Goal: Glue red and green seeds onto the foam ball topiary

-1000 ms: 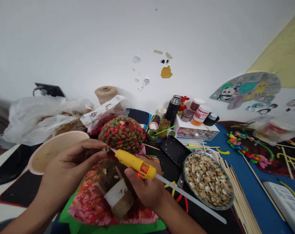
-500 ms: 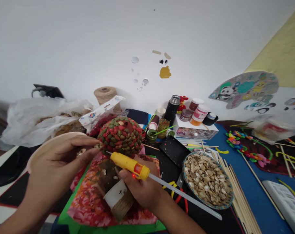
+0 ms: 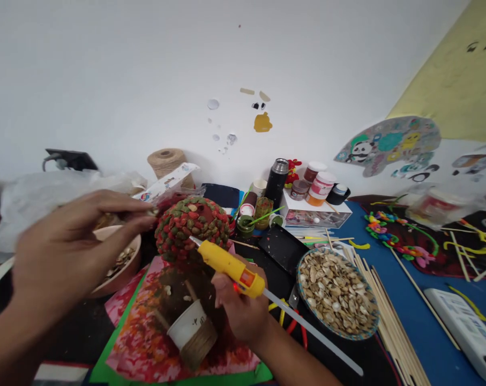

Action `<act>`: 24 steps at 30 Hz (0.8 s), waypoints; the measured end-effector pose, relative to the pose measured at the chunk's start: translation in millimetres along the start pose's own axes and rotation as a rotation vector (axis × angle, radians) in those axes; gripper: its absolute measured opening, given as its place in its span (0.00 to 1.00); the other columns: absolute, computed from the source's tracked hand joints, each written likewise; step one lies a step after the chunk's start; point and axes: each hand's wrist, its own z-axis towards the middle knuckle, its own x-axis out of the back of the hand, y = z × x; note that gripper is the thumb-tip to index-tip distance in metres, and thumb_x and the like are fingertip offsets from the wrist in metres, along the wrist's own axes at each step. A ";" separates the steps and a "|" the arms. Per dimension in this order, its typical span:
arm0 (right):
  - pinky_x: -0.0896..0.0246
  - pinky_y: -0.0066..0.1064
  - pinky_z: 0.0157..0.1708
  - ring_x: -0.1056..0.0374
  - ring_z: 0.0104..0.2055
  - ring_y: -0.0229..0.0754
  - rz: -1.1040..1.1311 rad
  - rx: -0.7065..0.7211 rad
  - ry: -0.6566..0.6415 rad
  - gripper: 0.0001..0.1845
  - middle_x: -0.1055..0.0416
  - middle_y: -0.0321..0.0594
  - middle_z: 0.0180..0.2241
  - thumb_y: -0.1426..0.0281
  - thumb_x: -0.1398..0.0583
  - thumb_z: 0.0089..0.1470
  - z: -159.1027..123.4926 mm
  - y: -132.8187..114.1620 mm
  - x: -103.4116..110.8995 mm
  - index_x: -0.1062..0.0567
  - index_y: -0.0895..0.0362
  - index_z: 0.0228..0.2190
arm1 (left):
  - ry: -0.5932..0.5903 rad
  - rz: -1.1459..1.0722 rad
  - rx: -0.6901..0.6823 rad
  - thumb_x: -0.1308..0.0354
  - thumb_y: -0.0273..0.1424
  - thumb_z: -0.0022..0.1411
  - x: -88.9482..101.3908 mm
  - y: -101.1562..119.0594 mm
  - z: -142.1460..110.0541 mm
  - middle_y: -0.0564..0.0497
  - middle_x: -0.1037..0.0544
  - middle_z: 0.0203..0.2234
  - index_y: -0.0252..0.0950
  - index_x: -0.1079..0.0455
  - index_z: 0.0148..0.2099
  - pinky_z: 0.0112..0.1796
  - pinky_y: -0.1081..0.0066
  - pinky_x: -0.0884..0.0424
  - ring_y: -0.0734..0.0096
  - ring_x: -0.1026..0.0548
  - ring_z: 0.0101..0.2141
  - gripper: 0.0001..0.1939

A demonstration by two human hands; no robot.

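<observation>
My right hand [image 3: 243, 305] grips a yellow hot glue gun [image 3: 230, 265], a long clear glue stick [image 3: 315, 331] trailing from its back. Its metal nozzle points up and left, in front of a ball [image 3: 192, 228] covered with red and green shells. My left hand [image 3: 72, 246] is raised left of the ball, thumb and fingers pinching a small pale shell [image 3: 151, 211], mostly hidden by the fingertips. Below the ball, a paper cup [image 3: 186, 321] wrapped partly in twine lies tilted on red-painted paper [image 3: 138, 343]. Behind my left hand stands a pink bowl [image 3: 132, 265] holding shells.
A woven basket [image 3: 301, 292] of shells sits at the right, beside a bundle of wooden sticks [image 3: 391, 321]. Farther back are a black tray [image 3: 283, 247], a black thermos [image 3: 277, 182], paint jars [image 3: 322, 187] and a twine spool [image 3: 166, 162]. A white power strip [image 3: 460, 327] lies far right.
My left hand has lifted up and away from the ball's lower left side, still pinching a shell. The glue gun has moved slightly right, its nozzle now in front of the ball.
</observation>
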 end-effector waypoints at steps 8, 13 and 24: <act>0.36 0.29 0.21 0.33 0.18 0.38 0.327 -0.244 0.126 0.30 0.32 0.30 0.18 0.42 0.35 0.74 -10.3 11.0 -5.6 0.21 0.53 0.32 | -0.282 0.126 -0.637 0.39 0.29 0.79 -46.2 15.3 14.1 0.49 0.10 0.37 0.42 0.16 0.50 0.37 0.66 0.23 0.62 0.13 0.36 0.10; 0.34 0.30 0.21 0.33 0.17 0.39 0.330 -0.266 0.148 0.33 0.32 0.30 0.17 0.36 0.36 0.72 -6.0 5.0 -3.1 0.22 0.52 0.31 | -0.438 0.191 -0.721 0.48 0.31 0.84 -65.9 -1.7 46.1 0.49 0.10 0.40 0.45 0.15 0.53 0.41 0.64 0.23 0.60 0.15 0.40 0.18; 0.30 0.31 0.26 0.31 0.18 0.38 0.305 -0.246 0.126 0.38 0.31 0.32 0.17 0.38 0.38 0.75 -4.7 4.7 -2.9 0.26 0.51 0.23 | -0.663 0.139 -0.595 0.47 0.42 0.81 -73.8 -22.1 83.1 0.49 0.10 0.42 0.49 0.12 0.51 0.44 0.65 0.25 0.59 0.16 0.41 0.20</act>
